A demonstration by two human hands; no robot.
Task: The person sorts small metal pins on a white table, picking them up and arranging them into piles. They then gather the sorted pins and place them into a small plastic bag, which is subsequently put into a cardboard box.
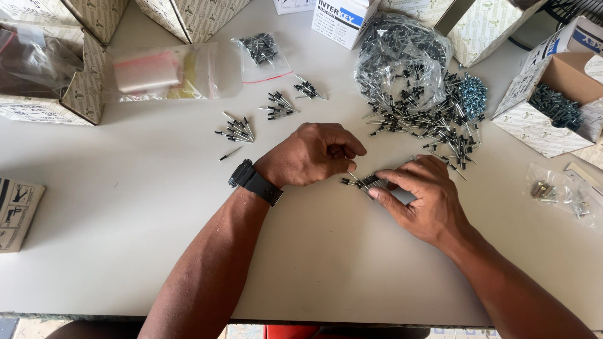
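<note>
Left hand (312, 154), loosely curled, and right hand (422, 199), fingers extended flat, bracket a small row of rivets (363, 182) on the surface (125, 207), fingertips touching it. Judged step: gathering a counted batch. Finished batches (237, 130) lie left; the loose pile (433, 119) lies right, near the right hand. Next: pinch together without scattering.

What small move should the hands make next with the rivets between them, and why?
Probably slide the small row of rivets under the right hand leftward, clear of the big loose heap, toward the separate little clusters on the table. Both hands, the left hand too, pinch at that row, which looks gathered like those clusters.
</note>
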